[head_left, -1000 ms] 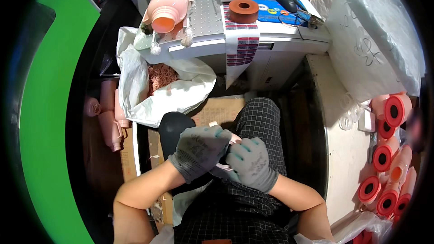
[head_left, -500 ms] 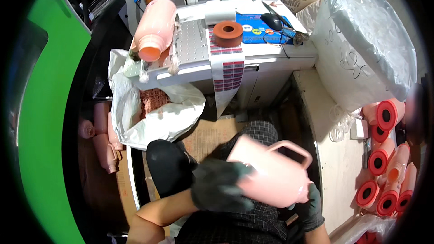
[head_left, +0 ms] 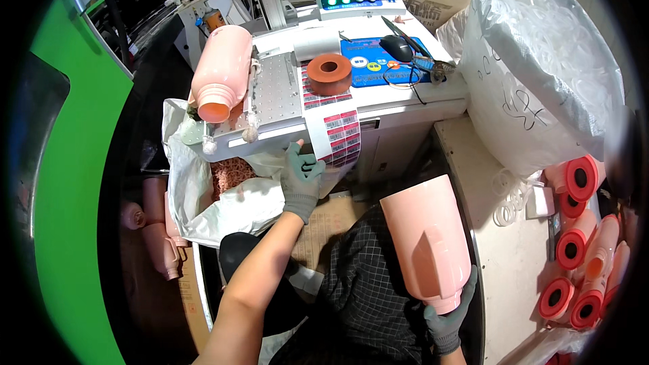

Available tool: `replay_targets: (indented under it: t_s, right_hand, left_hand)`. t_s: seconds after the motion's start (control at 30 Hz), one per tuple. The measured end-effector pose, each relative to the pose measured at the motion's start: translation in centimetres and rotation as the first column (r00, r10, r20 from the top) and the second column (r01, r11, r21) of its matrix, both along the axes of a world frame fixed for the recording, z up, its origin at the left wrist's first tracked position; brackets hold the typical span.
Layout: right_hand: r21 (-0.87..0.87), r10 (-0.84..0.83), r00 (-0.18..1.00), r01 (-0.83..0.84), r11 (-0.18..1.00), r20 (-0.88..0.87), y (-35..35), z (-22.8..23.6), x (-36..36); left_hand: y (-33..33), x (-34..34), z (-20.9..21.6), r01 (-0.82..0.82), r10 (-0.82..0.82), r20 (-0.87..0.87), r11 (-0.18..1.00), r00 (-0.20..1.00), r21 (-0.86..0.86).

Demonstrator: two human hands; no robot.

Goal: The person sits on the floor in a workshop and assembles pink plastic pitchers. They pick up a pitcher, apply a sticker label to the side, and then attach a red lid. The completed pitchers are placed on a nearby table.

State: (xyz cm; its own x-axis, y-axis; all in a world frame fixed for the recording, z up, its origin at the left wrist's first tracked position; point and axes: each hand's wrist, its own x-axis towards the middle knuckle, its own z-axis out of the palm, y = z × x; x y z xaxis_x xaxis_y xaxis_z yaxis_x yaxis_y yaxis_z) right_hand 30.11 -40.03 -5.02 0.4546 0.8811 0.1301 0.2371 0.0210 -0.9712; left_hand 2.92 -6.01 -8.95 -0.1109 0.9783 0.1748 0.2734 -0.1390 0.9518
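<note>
A pink plastic bottle with a side handle (head_left: 427,230) is tilted over my right thigh, its neck end down and wide end up. My gloved right hand (head_left: 451,318) is closed round the neck end. Ahead, my gloved left hand (head_left: 301,182) reaches to the hanging label strip (head_left: 343,136); its fingers are curled at the strip's left edge, and a bare fingertip sticks up. The strip comes from beneath a brown tape roll (head_left: 329,74) on the white machine. Another pink bottle (head_left: 222,71) lies on the machine's left side, open mouth toward me.
A white sack (head_left: 233,213) with pink shavings hangs below the machine. Several pink bottles (head_left: 161,250) lie low at left. At right stand a big bag of clear rings (head_left: 520,94) and several bottles with red ends (head_left: 571,251). A mouse (head_left: 396,48) and scissors lie on the blue mat.
My left hand has left the bottle and moved forward to the label strip. In my right hand the bottle has swung from lying sideways to standing wide end up, further right.
</note>
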Motion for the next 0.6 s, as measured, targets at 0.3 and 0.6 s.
replay_targets:
  t_s: [0.3, 0.6]
  right_hand:
    - [0.049, 0.018, 0.998, -0.015, 0.999, -0.066, -0.3, 0.6, -1.5]
    - [0.026, 0.018, 0.998, -0.017, 1.0, -0.066, -1.5, -0.6, -3.2]
  left_hand:
    - [-1.9, -0.8, 4.1, 0.01, 0.123, -0.286, 0.907, 0.95, 0.42]
    - [-9.0, -0.2, 3.7, -0.082, 0.055, 0.222, 0.99, 0.973, 0.118]
